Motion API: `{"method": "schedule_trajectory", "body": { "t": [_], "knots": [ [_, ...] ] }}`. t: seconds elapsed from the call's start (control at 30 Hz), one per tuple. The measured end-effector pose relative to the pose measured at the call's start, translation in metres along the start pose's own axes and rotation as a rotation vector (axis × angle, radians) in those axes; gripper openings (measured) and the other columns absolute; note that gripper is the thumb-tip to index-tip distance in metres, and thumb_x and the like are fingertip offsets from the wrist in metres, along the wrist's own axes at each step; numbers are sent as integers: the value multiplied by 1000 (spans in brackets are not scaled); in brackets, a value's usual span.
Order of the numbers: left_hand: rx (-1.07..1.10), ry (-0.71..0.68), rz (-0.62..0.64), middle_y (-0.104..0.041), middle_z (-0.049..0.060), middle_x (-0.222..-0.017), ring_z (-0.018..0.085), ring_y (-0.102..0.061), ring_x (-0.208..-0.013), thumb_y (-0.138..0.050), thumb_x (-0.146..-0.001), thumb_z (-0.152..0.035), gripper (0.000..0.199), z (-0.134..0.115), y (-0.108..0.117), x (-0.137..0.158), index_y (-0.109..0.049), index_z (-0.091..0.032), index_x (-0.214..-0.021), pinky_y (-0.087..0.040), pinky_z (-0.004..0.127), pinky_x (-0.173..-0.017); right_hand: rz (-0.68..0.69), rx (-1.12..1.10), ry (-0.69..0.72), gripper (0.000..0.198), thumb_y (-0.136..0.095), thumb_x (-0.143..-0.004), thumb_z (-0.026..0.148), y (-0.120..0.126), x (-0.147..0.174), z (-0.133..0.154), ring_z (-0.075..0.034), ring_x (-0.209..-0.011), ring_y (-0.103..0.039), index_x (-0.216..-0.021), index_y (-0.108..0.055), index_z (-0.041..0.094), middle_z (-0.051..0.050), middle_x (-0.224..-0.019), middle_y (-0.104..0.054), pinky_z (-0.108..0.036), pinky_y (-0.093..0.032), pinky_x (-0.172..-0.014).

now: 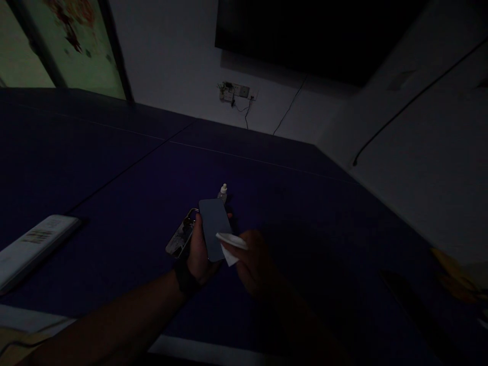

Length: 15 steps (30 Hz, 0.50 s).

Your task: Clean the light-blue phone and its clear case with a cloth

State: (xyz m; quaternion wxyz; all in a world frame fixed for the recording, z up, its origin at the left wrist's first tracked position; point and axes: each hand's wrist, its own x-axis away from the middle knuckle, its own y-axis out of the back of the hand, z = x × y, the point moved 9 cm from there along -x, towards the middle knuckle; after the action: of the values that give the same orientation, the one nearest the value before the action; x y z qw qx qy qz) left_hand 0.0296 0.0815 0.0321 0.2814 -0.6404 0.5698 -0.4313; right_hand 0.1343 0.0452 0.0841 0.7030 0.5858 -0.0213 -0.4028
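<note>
My left hand, with a dark band on its wrist, is closed around a smartphone with its flat grey face turned up. In my right hand is a folded white wipe, pinched in the fingers and lying over the phone's lower right part. Whether it presses on the surface I cannot tell. Just left of the phone a patterned phone case lies on the dark blue surface. A small dropper bottle with a white cap stands behind the phone's top edge, its lower part hidden.
The room is dim. A long white device lies on the blue surface at left. Wall sockets with cables are at the back, under a large black screen. Something yellow is at the right edge.
</note>
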Motion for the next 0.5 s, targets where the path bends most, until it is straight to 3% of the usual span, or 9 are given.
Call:
{"method": "schedule_trajectory", "body": {
  "t": [0.1, 0.2, 0.3, 0.5],
  "knots": [
    [-12, -9, -6, -79, 10, -101, 17, -69, -75, -52, -99, -64, 57, -1, 1, 0, -77, -14, -109, -54, 28, -70, -11, -11, 106, 68, -46, -88, 9, 1, 1, 9, -25, -93, -45, -151, -55, 31, -8, -106, -49, -40, -39, -78],
    [13, 4, 11, -79, 9, -103, 17, -68, -75, -52, -99, -64, 56, -1, 1, -1, -76, -16, -114, -53, 28, -67, -58, 36, 45, 71, -46, -88, 9, 7, 2, 1, -26, -95, -44, -156, -50, 31, -8, -106, -48, -41, -39, -81],
    [38, 7, 18, -78, 10, -104, 18, -69, -77, -49, -99, -64, 58, -1, 2, -3, -75, -15, -117, -53, 30, -69, -11, 41, -29, 76, -47, -87, 8, 5, 1, -6, -27, -98, -45, -161, -42, 26, -9, -108, -49, -42, -40, -84],
    [27, 0, 29, -79, 9, -108, 18, -69, -77, -53, -98, -63, 55, 0, 1, -3, -73, -17, -122, -55, 29, -69, -61, 21, 40, 68, -46, -87, 9, 13, 0, 0, -26, -94, -45, -150, -57, 30, -7, -105, -49, -41, -38, -81]
  ]
}}
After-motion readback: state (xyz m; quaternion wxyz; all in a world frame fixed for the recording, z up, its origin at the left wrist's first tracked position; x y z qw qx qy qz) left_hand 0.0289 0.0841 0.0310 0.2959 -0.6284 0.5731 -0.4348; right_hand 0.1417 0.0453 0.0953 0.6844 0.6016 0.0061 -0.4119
